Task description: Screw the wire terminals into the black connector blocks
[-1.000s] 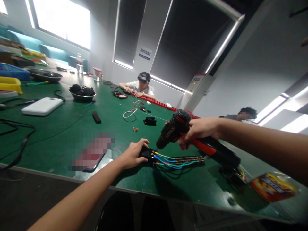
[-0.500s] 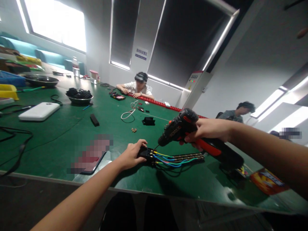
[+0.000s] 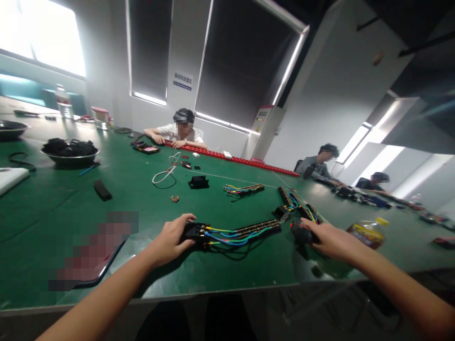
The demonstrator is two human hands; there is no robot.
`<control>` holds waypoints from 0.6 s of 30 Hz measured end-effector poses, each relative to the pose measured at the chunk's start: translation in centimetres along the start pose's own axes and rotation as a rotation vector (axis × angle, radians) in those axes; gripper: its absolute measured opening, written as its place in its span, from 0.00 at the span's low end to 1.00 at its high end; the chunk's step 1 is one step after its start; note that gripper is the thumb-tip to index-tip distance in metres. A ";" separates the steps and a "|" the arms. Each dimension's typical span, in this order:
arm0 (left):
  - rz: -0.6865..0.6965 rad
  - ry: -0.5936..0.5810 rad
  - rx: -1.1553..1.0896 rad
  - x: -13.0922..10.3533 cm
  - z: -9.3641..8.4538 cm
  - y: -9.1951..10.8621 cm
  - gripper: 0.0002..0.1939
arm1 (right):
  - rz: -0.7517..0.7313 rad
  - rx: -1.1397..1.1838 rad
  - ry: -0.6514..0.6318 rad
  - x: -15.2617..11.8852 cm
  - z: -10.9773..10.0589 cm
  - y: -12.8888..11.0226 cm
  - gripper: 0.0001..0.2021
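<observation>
My left hand (image 3: 174,239) has its fingers and thumb closed around a black terminal block (image 3: 196,231) at the front of the table. Yellow, blue and green wires (image 3: 227,235) run from its brass screws to a long black bar with brass strips (image 3: 261,227), lying to the right. My right hand (image 3: 329,241) is wrapped round a black and red power drill (image 3: 302,233), low over the table beyond the bar's right end. Much of the drill is hidden by the hand or blurred.
More wired assemblies lie at the table's middle (image 3: 245,190) and right (image 3: 295,201). A yellow-capped bottle (image 3: 369,233) is near my right hand. Brass screws (image 3: 174,199), a black holder (image 3: 198,182), a phone (image 3: 101,255) and a bowl (image 3: 71,158) are leftward. Several people sit beyond.
My right hand has taken the drill away from the terminal block's screws, down and to the right. My left hand still holds the block. The view has turned right.
</observation>
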State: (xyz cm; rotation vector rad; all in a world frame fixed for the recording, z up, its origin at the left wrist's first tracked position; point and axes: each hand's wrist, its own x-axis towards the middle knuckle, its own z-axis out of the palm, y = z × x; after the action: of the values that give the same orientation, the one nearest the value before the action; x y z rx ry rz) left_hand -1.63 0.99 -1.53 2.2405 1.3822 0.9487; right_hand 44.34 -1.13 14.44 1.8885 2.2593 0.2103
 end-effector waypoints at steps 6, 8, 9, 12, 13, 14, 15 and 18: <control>0.003 0.005 0.015 -0.1 0.1 -0.2 0.26 | 0.061 -0.156 -0.084 -0.7 6.5 0.2 0.34; -0.010 0.002 0.018 -0.2 0.0 -0.1 0.27 | 0.083 -0.170 -0.123 -0.6 7.5 -0.3 0.36; -0.018 0.001 0.020 -0.3 0.0 0.1 0.27 | 0.094 -0.183 -0.135 -0.5 7.9 -0.5 0.36; -0.036 -0.001 0.034 -0.4 -0.1 0.4 0.27 | 0.113 -0.212 -0.119 0.1 9.3 -0.3 0.37; -0.039 -0.002 0.037 -0.4 -0.1 0.4 0.26 | 0.114 -0.210 -0.102 0.3 9.8 -0.1 0.37; -0.041 -0.002 0.038 -0.4 -0.1 0.4 0.26 | 0.113 -0.200 -0.082 0.6 10.4 0.3 0.37; -0.042 0.000 0.038 -0.4 -0.1 0.4 0.26 | 0.114 -0.178 -0.063 0.8 11.0 0.6 0.37; -0.040 0.003 0.032 -0.4 -0.1 0.3 0.26 | 0.086 -0.067 -0.011 1.4 12.4 1.5 0.34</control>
State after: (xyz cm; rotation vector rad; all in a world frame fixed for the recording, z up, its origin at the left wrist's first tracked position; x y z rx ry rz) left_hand -1.65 0.51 -1.46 2.2262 1.4475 0.9228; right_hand 48.42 0.39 2.63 1.9494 2.1382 0.2834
